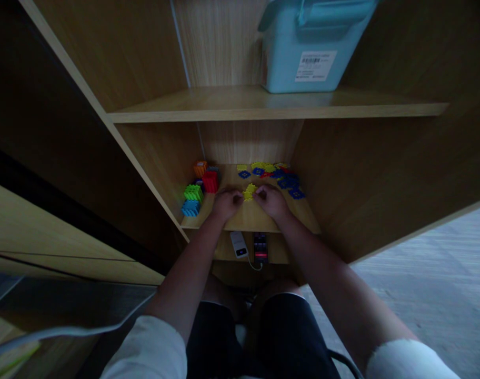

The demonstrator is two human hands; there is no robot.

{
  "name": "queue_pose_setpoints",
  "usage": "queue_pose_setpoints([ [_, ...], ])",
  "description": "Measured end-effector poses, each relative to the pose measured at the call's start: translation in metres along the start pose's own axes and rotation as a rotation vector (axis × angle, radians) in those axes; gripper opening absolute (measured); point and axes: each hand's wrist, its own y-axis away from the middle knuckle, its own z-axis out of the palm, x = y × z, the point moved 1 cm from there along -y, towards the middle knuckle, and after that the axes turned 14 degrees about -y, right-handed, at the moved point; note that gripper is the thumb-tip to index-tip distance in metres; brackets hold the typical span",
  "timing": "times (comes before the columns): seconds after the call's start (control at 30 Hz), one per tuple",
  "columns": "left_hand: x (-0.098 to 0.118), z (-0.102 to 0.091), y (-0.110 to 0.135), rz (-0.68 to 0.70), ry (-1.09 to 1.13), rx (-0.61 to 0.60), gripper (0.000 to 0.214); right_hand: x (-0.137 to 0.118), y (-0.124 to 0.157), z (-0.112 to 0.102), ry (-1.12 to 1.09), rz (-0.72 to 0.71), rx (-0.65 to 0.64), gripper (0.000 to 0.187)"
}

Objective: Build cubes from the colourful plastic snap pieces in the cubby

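Observation:
Between my two hands are yellow interlocking puzzle pieces (249, 192) with notched edges, over the middle shelf. My left hand (227, 203) is closed, its thumb and finger pinching their left edge. On the other side my right hand (272, 201) pinches their right edge. To the left stand small cubes built of notched pieces: a red cube (210, 182), a green cube (193, 192), a light blue cube (191, 208) and an orange cube (200, 168). Loose blue pieces (290, 181) lie at the right, mixed with yellow and red ones towards the back.
A light blue lidded bin (317, 50) stands on the upper shelf (224, 105) above my hands. On a lower ledge lie a white power bank (239, 244) and a phone (260, 247), joined by a cable. Wooden side panels bound the compartment.

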Motion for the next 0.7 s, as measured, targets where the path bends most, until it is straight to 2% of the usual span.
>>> queue_pose_setpoints([
  [0.27, -0.0015, 0.0033, 0.0000, -0.001, -0.002, -0.004, 0.019, -0.0013, 0.0004, 0.0008, -0.006, 0.004, 0.003, 0.008],
  [0.4, -0.0022, 0.0021, 0.0005, -0.014, 0.009, 0.012, 0.036, -0.0008, 0.0010, 0.0002, -0.019, -0.010, 0.001, 0.009],
  [0.5, -0.0021, 0.0012, 0.0006, 0.025, 0.041, 0.042, 0.051, -0.0004, 0.0009, -0.0003, -0.025, 0.003, 0.008, 0.010],
  [0.57, -0.0012, 0.0008, 0.0004, 0.038, 0.036, 0.070, 0.045, -0.0003, 0.0006, -0.0002, -0.024, 0.006, 0.004, 0.009],
  [0.7, 0.0008, 0.0018, -0.0004, 0.064, 0.017, 0.051, 0.012, -0.0001, 0.0000, 0.0008, -0.020, 0.000, 0.003, 0.009],
])
